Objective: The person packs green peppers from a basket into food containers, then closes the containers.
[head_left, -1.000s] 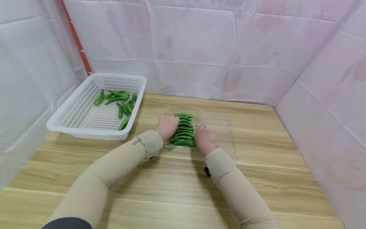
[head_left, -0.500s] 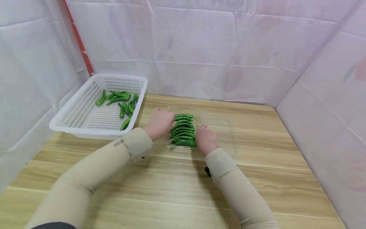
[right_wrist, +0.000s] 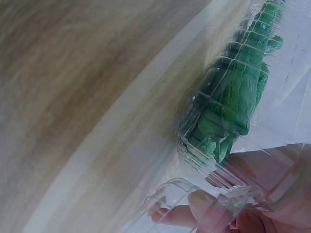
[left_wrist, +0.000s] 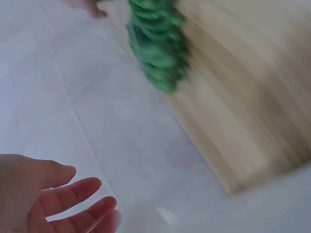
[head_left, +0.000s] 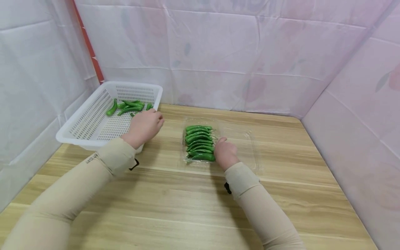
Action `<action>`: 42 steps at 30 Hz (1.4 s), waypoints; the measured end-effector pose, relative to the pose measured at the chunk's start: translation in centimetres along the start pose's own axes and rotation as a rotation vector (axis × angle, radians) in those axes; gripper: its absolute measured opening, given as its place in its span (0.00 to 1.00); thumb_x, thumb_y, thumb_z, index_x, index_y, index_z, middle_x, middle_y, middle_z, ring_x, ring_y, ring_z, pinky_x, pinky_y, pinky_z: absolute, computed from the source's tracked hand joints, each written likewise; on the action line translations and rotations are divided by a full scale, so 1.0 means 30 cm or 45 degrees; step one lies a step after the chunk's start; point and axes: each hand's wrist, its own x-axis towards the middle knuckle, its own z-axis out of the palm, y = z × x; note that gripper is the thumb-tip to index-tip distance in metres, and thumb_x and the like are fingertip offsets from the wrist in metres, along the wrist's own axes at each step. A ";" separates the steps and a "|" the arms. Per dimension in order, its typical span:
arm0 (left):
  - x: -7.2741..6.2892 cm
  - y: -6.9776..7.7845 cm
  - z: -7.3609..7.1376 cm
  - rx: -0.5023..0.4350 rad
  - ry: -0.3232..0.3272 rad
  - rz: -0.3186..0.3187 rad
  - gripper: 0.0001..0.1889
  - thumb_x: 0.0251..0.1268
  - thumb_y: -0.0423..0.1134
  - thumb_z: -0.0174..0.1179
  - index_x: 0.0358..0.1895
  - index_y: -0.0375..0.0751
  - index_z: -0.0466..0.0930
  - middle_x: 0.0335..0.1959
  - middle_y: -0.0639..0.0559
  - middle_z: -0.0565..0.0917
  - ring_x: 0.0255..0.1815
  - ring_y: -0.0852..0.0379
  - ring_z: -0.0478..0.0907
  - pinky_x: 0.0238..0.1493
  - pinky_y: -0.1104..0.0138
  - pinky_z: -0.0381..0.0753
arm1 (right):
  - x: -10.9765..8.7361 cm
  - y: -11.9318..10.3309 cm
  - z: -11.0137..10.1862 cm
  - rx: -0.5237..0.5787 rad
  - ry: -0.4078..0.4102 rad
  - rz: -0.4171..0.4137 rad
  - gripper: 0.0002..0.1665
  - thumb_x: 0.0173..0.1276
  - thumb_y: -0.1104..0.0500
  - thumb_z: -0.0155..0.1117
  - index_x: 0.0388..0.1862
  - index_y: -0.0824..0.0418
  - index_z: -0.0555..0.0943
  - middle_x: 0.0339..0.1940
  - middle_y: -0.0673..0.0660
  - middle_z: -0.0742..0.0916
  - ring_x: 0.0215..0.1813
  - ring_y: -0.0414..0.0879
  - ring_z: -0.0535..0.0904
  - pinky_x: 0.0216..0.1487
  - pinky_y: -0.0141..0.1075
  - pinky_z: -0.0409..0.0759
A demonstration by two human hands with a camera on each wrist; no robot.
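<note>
My left hand is above the right side of a white slotted plastic basket. Its fingers are relaxed and hold nothing, as the left wrist view shows. Inside the basket lie loose green chili peppers, some hidden behind this hand. A clear plastic clamshell box stands mid-table with green chili peppers laid side by side in a row, stems to the right. My right hand grips the box at the hinge side, fingers and thumb about its clear edge. The lid lies folded out to the right.
The wooden table carries both containers. Pale patterned sheeting encloses it at the back and on both sides. A red strip runs down the back left corner.
My left hand has left the box of peppers and moved left to the basket, with its fingers loosened. The right hand has stayed at the box.
</note>
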 end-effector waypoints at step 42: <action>-0.021 -0.252 0.113 -0.238 -0.809 -0.204 0.19 0.67 0.32 0.44 0.57 0.27 0.70 0.53 0.30 0.74 0.49 0.41 0.73 0.46 0.52 0.72 | -0.004 -0.004 -0.006 0.005 -0.030 0.018 0.29 0.74 0.64 0.36 0.69 0.76 0.49 0.15 0.57 0.78 0.20 0.43 0.70 0.21 0.33 0.67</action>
